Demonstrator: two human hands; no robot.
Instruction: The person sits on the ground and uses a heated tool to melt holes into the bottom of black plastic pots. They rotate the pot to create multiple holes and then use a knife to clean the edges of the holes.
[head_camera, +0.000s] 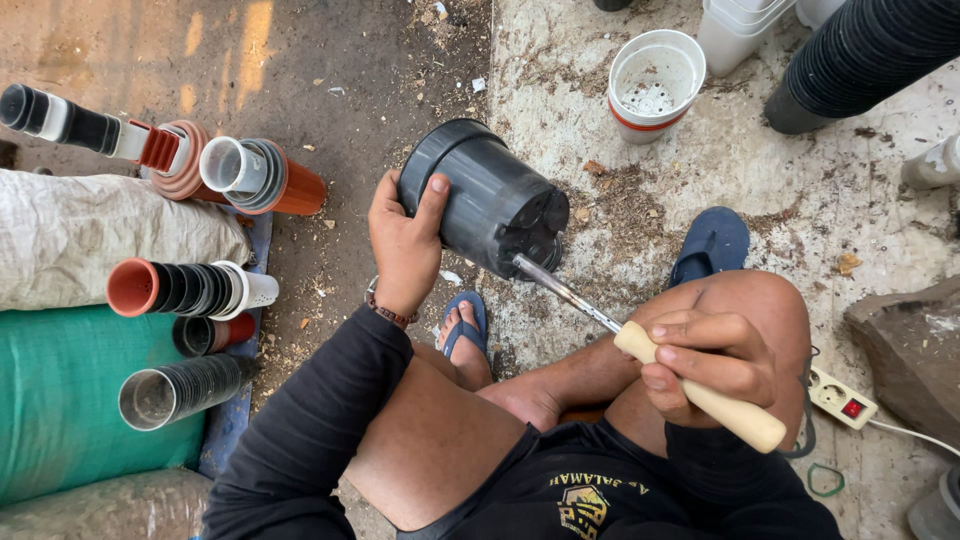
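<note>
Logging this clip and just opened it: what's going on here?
A person sits low on the ground, with the left hand holding a black plastic pot tipped on its side. The right hand grips the wooden handle of a metal-tipped tool, whose tip touches the pot's base. Stacks of nested pots lie to the left by some sacks, a white pot stands ahead, and a power strip lies at the right.

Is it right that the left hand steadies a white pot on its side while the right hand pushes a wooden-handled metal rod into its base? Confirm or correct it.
Not quite: the head view shows the pot is black, not white. The rest stands: the left hand steadies it on its side while the right hand pushes the wooden-handled metal rod against its base. A white pot stands apart, untouched.
</note>
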